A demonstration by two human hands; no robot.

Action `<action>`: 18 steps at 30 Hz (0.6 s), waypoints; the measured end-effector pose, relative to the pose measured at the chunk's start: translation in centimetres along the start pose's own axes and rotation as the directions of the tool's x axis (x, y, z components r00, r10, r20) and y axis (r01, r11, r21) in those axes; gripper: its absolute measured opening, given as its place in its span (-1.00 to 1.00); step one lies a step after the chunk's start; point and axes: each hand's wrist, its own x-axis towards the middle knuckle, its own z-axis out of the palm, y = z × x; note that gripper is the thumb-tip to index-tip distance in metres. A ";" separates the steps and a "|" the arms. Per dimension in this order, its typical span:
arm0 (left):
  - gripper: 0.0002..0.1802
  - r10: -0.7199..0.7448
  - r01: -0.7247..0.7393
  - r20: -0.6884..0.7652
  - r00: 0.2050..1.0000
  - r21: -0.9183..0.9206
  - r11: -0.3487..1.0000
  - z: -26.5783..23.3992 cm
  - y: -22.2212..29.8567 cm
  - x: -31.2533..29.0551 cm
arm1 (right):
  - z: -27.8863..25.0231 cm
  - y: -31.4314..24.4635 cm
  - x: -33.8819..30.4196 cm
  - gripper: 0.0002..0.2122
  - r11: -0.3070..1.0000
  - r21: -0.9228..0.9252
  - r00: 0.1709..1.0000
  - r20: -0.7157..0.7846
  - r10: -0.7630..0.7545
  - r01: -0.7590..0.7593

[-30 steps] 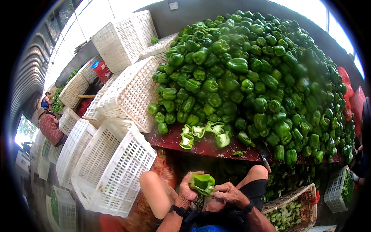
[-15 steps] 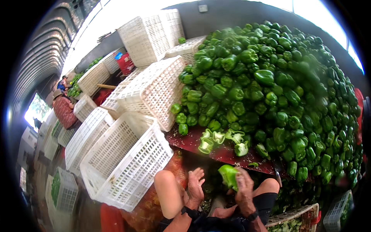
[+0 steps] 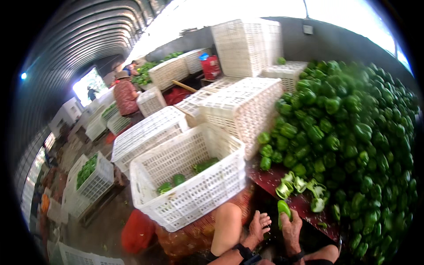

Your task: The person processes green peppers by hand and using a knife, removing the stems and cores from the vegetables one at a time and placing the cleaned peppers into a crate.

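My right hand [image 3: 291,232] is closed around a bright green bell pepper piece [image 3: 283,207], held above my knees near the edge of a dark red board [image 3: 271,176]. Its far side is hidden from me. To the left of it, my left hand [image 3: 259,226] is open, fingers spread, holding nothing. Cut pale-green pepper pieces [image 3: 317,204] lie on the board just beyond my hands. At my left, a white plastic crate [image 3: 194,196] holds several green pepper pieces [image 3: 179,179] on its bottom.
A large heap of green bell peppers [image 3: 349,128] rises at the right. White crates [image 3: 238,99] stand behind the nearest one, with a red container [image 3: 210,67] beyond. Under the near crate lies an orange mesh sack [image 3: 190,238]. A person in a hat [image 3: 126,95] sits farther back at left.
My view has swung left, so the scene shifts right. Pepper pieces now show in the near crate, where none showed before. My right hand still holds pepper; my left stays open.
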 end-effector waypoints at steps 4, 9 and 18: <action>-0.32 0.066 -0.075 0.167 0.984 0.045 0.996 1.4 1.2 -2.9 | 5.7 -7.5 5.4 -0.74 0.972 0.216 0.976 0.174 -0.134 0.095; -0.45 0.144 -0.123 0.315 0.938 -0.085 0.989 -1.2 2.7 -2.0 | 14.8 -12.0 7.8 -0.69 0.853 0.500 0.864 0.354 -0.358 0.148; -0.70 0.071 -0.079 0.253 0.965 0.025 0.997 1.2 -0.1 -1.9 | -8.3 2.2 11.9 -0.87 0.568 -0.793 0.752 -0.233 -0.616 0.220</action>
